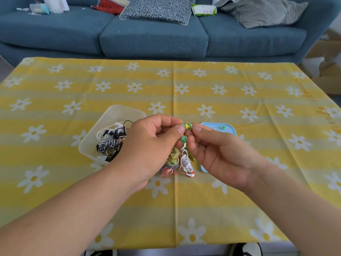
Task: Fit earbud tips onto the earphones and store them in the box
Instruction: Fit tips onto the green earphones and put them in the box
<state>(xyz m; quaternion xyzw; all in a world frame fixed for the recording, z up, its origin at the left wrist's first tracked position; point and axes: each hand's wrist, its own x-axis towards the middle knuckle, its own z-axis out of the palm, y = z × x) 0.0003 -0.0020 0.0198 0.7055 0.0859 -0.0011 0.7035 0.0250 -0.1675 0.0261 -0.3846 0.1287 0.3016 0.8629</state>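
Blue sofa (153,39) runs across the far side, well beyond the clear box (114,113). On it are a black-and-white patterned cushion (158,8), a grey cushion (263,12) and a green-and-white packet (203,9); the packet's print is too small to read.

Surface (184,85) is covered by a yellow striped cloth with white daisies. Orange script runs along its edge far to the right of the box; not legible.

The clear box sits on the surface, open, holding coiled earphones (110,139) in white, black and zebra stripe.

Blue lid (230,129) lies flat to the right of the box, partly hidden by the right hand.

Both hands are raised just right of the box, fingertips meeting. Left hand (147,145) pinches one end of a green-and-yellow earbud (186,126) with thumb and forefinger; right hand (217,154) pinches the other end. A second green earbud (183,139) hangs just below, between the hands.

Loose coiled bundles (173,159), yellow-green, red and white, lie on the surface between the box and the lid.

One small green tip (223,127) rests on the lid's far part.
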